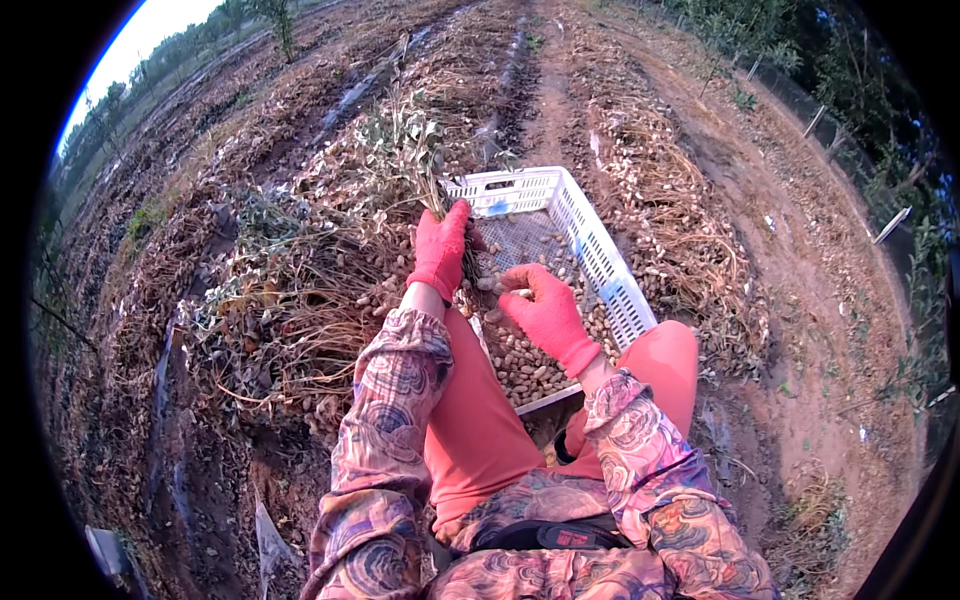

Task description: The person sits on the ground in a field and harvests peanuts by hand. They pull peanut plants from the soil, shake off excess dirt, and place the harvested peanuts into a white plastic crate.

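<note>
My left hand [441,251], in a red glove, grips the stems of a peanut plant bunch [420,161]. Its leaves point up and away from me, while the roots with pods hang below the fist over the crate's left side. My right hand [551,319], also gloved in red, is beside those roots. Its thumb and fingers are curled around pale peanut pods [526,295]; the exact contact is partly hidden. Under both hands a white slatted plastic crate [607,262] sits between my legs. Loose peanuts [525,367] cover its near part, and fewer lie towards the far end.
Pulled peanut plants [300,300] are heaped left of the crate. Another row of plants with pods [667,210] runs along the right. Strips of plastic film [352,94] lie on the soil. A fence with posts [814,120] borders the field at right.
</note>
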`<state>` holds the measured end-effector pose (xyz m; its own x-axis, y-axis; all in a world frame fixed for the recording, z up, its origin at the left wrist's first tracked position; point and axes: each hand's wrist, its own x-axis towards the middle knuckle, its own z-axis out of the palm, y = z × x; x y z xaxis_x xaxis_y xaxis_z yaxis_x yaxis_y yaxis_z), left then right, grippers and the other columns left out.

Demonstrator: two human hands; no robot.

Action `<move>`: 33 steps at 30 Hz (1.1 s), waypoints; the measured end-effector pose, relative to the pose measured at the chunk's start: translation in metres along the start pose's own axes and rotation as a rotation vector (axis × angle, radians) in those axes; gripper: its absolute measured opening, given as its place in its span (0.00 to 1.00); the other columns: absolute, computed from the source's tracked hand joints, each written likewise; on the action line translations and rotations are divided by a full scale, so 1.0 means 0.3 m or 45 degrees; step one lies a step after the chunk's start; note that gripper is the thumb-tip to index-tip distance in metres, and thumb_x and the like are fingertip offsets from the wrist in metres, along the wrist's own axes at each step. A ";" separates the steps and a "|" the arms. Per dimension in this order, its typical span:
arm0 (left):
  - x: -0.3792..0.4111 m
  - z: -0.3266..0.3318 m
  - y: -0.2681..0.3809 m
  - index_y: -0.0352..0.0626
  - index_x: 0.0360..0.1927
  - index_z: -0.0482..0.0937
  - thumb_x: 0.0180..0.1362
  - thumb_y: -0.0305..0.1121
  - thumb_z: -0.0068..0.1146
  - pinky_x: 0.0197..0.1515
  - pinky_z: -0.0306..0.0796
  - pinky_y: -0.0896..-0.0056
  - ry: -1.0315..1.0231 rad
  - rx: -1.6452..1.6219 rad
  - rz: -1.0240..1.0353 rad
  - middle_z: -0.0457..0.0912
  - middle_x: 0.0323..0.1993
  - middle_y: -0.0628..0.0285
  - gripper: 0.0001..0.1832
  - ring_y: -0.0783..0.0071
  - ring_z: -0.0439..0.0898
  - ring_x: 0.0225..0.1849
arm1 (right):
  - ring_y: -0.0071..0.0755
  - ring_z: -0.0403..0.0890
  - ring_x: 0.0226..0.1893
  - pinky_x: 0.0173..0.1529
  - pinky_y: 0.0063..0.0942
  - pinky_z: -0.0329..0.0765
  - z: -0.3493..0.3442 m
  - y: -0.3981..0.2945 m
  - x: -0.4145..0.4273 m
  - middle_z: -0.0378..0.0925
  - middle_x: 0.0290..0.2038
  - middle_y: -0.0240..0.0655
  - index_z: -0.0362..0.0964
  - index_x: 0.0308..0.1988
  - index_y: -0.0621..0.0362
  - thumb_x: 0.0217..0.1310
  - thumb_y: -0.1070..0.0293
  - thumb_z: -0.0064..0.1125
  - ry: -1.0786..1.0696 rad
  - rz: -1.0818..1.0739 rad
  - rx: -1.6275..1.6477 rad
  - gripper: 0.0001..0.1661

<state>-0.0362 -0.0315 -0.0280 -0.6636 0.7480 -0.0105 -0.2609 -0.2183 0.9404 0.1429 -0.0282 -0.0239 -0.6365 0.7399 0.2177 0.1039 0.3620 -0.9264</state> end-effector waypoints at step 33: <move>-0.022 -0.009 0.044 0.42 0.32 0.75 0.58 0.53 0.51 0.30 0.70 0.74 -0.117 -0.258 0.082 0.75 0.24 0.70 0.22 0.79 0.74 0.23 | 0.32 0.74 0.40 0.45 0.29 0.73 0.042 -0.045 0.054 0.71 0.41 0.33 0.65 0.53 0.56 0.41 0.72 0.69 0.118 -0.190 -0.041 0.36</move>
<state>-0.0370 -0.0410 -0.0164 -0.6196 0.7800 0.0873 -0.3615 -0.3823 0.8504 0.1216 -0.0282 -0.0117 -0.5739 0.7251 0.3806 0.0390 0.4884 -0.8718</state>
